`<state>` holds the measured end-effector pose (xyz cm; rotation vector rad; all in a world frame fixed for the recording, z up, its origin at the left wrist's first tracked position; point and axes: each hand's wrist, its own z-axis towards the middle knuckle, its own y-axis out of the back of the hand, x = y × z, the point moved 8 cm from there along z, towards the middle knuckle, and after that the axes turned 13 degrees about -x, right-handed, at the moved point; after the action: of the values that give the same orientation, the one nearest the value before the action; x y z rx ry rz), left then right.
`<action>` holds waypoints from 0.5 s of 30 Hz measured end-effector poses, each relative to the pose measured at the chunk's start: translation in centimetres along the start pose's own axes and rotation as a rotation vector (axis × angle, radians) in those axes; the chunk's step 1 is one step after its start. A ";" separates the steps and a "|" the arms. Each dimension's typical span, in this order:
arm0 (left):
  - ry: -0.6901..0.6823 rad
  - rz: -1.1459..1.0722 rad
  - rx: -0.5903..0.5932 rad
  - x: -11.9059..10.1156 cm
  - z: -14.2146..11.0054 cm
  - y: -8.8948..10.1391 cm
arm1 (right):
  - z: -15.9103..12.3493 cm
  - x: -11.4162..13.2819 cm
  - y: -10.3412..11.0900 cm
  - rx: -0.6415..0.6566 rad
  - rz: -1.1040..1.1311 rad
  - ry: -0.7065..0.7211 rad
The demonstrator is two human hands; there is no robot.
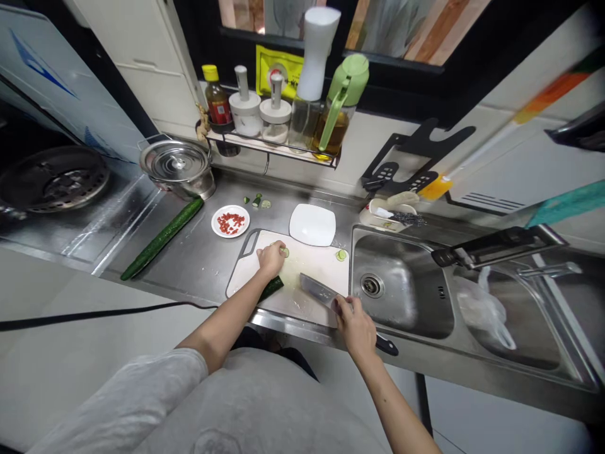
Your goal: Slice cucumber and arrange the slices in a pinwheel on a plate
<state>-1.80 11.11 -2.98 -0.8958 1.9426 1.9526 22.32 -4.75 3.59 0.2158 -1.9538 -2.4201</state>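
A pale green cut cucumber face [286, 252] shows at the fingertips of my left hand [271, 259], which is closed on a cucumber piece over the white cutting board [246, 272]. How long that piece is stays hidden under the fingers. A dark green cucumber length [271, 289] lies beside my left wrist near the board's front edge. My right hand [354, 325] grips a kitchen knife [317, 290], its wide blade tilted over the board and its black handle end sticking out past the palm. A few cucumber slices [341, 255] rest at the board's right corner.
A whole cucumber [163, 238] lies left, near a lidded steel pot [177, 165]. Behind the board are a plate of chopped red bits [230, 221], cucumber ends [256, 200] and a white plate [312, 225]. The sink [401, 284] adjoins on the right; a bottle rack [278, 146] overhangs behind.
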 end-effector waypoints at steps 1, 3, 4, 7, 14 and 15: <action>0.005 0.027 0.010 0.2 0.2 -0.1 | 0.0 -0.2 0.0 -0.015 0.011 -0.007; 0.007 0.072 0.021 0.4 0.5 -0.3 | -0.1 -0.4 0.0 -0.028 0.032 -0.020; 0.005 0.088 0.021 0.5 0.6 -0.3 | -0.1 -0.6 -0.1 -0.028 0.043 -0.028; 0.004 0.102 -0.003 0.8 0.6 -0.4 | -0.1 -0.8 -0.3 -0.008 0.070 -0.054; 0.021 -0.027 -0.091 2.3 -0.4 1.3 | 0.1 -0.9 -1.7 0.132 0.173 -0.198; 0.002 -0.046 -0.090 2.5 -0.9 1.6 | 0.1 -0.9 -2.1 0.155 0.204 -0.230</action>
<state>-4.52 9.52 -3.04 -0.9569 1.8309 2.0274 23.34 -4.11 1.70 -0.2591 -2.1356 -2.2522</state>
